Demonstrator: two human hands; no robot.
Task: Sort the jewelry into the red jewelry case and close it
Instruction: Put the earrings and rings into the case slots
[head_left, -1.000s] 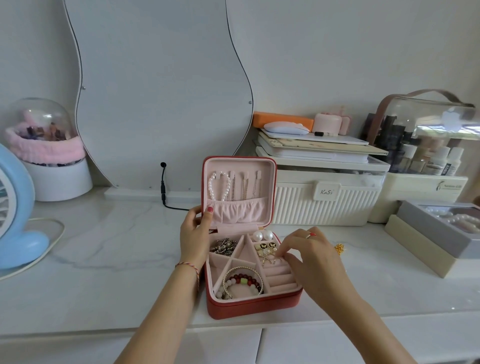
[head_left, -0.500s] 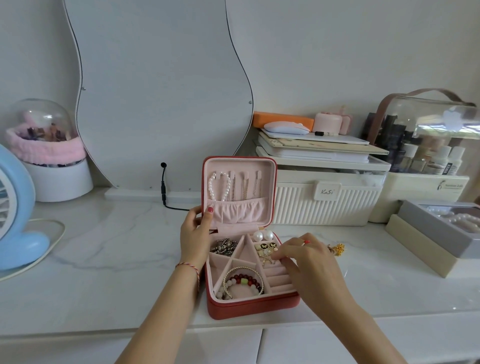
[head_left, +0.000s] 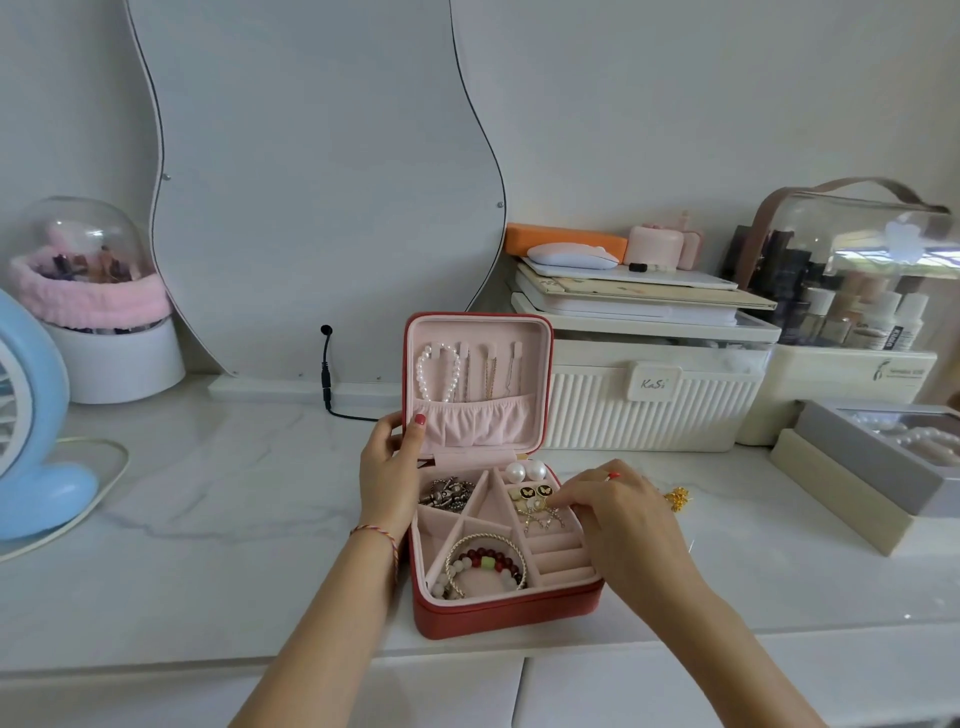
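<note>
On the marble counter (head_left: 208, 519) the red jewelry case (head_left: 506, 613) sits open, lid upright, pearl strand (head_left: 439, 371) and chains hung inside. Head view: left hand (head_left: 389, 470) clamps the lid's left edge, thumb on the lining. Right hand (head_left: 623, 525) is over the ring-roll section, fingertips (head_left: 558, 501) pinched together on a gold dangly earring (head_left: 540, 517) just below the butterfly studs (head_left: 536, 491). To do it well, imo: seat the earring flat in its slot w/o dragging the studs or pearl earrings (head_left: 525, 472), and keep the lid braced. One gold piece (head_left: 677, 499) lies on the counter right of the case, yet to go in. Vs 0.5 s ago: right hand sits slightly further right, fingertips lower on the earring; left hand unchanged.
</note>
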